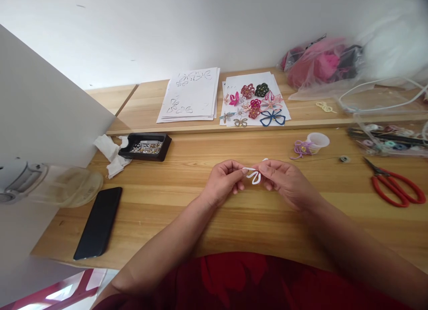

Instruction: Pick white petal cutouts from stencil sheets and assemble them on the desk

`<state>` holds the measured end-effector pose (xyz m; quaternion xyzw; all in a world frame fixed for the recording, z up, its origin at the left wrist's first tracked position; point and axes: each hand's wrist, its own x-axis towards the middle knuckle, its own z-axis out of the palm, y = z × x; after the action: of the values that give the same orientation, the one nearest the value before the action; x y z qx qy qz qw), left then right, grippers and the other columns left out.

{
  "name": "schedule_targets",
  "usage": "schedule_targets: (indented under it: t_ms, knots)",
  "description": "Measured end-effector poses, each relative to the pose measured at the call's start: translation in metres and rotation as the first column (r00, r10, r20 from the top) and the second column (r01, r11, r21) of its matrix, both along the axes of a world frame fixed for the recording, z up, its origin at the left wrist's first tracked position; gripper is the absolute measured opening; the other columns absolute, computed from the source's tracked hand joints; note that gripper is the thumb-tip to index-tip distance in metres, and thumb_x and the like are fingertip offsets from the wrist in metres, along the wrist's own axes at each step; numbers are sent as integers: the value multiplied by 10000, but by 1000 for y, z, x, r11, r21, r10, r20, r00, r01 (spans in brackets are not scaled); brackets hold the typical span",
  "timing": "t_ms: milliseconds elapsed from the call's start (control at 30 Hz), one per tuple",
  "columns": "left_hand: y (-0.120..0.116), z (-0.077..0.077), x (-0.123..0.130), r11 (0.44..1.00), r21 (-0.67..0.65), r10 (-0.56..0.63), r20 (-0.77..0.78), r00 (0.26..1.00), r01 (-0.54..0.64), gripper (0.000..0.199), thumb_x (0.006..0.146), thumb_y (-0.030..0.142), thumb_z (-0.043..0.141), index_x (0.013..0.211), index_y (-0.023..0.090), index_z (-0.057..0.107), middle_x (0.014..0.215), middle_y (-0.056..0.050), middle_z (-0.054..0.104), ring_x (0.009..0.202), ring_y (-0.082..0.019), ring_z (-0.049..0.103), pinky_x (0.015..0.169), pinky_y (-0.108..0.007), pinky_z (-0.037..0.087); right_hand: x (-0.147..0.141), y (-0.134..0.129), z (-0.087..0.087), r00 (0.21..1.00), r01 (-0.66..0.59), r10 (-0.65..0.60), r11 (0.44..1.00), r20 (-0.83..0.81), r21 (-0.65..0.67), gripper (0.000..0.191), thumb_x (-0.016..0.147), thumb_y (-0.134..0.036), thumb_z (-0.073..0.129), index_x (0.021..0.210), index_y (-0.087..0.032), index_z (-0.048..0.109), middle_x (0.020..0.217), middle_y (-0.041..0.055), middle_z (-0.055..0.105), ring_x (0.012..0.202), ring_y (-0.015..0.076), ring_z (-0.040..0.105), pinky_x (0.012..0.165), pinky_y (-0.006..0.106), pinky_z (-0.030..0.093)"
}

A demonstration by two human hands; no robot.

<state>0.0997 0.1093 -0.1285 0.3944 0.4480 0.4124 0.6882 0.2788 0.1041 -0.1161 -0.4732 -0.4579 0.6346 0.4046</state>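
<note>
**Two hands shaping a white looped strip over the table**

Both hands meet just above the wooden table point(234, 221), near its middle. The left hand point(222, 183) and the right hand point(284, 180) pinch a small white strip point(254, 175) between them. The strip is bent into loops, one hanging down between the fingertips and a short end poking up behind the right hand. On each hand, thumb and forefinger are narrowed onto the strip; the other fingers curl loosely under.

To my eye the step in hand is forming or fixing a loop, and it seems to call for a light, steady pinch close to where the loops cross, so the curve does not flatten or crease. Keeping the hands low over the table would probably help steadiness. Whether glue is on the strip cannot be told.

Around the hands:
- Red-handled scissors point(397, 187) lie well to the right.
- A small clear cup point(317, 141) with a purple looped piece point(301, 148) beside it sits beyond the right hand.
- On the raised shelf behind, a sheet carries finished coloured flowers point(256, 102), and next to it is a stack of paper templates point(190, 96).
- A black tray of small beads point(146, 146) and crumpled tissue point(109, 151) sit to the left.
- A dark phone point(98, 223) lies near the table's front left edge.
- A pink plastic bag point(321, 62) rests at the far right of the shelf.
</note>
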Motion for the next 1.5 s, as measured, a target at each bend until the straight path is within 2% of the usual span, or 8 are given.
schedule_targets:
  t_ms: [167, 500, 800, 967, 1067, 1233, 1367, 1500]
  knots:
    - [-1, -1, 1, 1000, 20, -2, -13, 1000, 2, 258, 730, 346, 757, 774, 141, 606, 558, 43, 568, 401, -47, 493, 337, -144, 314, -5, 0, 1, 994, 26, -28, 1000, 105, 16, 292, 718, -467, 784, 789, -189, 726, 647, 2, 600, 511, 91, 415, 486, 262, 289]
    - [2, -3, -6, 995, 17, -94, -14, 996, 94, 284, 738, 384, 757, 823, 128, 669, 632, 19, 599, 461, -45, 519, 365, -144, 327, -2, 0, 4, 987, 44, -44, 999, 153, 7, 306, 721, -473, 765, 738, -181, 675, 572, -22, 543, 471, 79, 370, 457, 258, 244]
    - [1, -1, -6, 997, -6, -72, -30, 997, 72, 302, 697, 364, 789, 819, 119, 662, 709, -13, 636, 531, -74, 589, 384, -152, 348, -3, -1, 7, 973, 34, -52, 996, 226, 83, 248, 749, -429, 742, 726, -193, 671, 605, -10, 582, 492, 89, 418, 463, 254, 311]
    - [0, -1, -5, 998, 5, -70, -48, 996, 70, 300, 690, 366, 789, 812, 126, 657, 692, -17, 640, 549, -85, 596, 399, -155, 356, 0, -1, 4, 955, -9, -49, 981, 292, 192, 200, 800, -401, 715, 746, -212, 680, 686, 16, 632, 603, 133, 511, 554, 276, 393]
    - [0, 1, -5, 997, 54, -58, -93, 994, 63, 293, 713, 381, 765, 822, 134, 651, 689, -19, 643, 560, -93, 590, 418, -165, 384, 0, -1, 5, 950, -12, -51, 980, 307, 200, 217, 803, -418, 710, 751, -211, 674, 696, 26, 637, 616, 145, 523, 563, 284, 410]
    - [-3, 11, -3, 976, 212, 2, -274, 962, 58, 255, 776, 379, 706, 826, 132, 662, 689, -15, 641, 518, -70, 505, 462, -186, 416, 2, -2, 11, 962, -41, -14, 980, 273, 193, 220, 799, -418, 711, 820, -201, 689, 758, 35, 671, 661, 157, 571, 614, 293, 455]
    - [-9, 17, 1, 938, 343, 88, -396, 914, 58, 196, 805, 338, 676, 822, 142, 673, 783, -41, 679, 640, -99, 573, 539, -194, 445, 7, -4, 14, 945, -100, 7, 959, 326, 267, 231, 802, -413, 718, 908, -207, 721, 843, 45, 706, 728, 180, 599, 661, 313, 465]
    - [-14, 23, 6, 897, 432, 123, -454, 882, 98, 153, 825, 301, 654, 837, 151, 676, 812, -45, 676, 706, -115, 588, 556, -190, 442, 11, -6, 18, 924, -98, -31, 945, 382, 312, 223, 797, -416, 722, 845, -199, 739, 795, 42, 710, 687, 176, 582, 631, 313, 437]
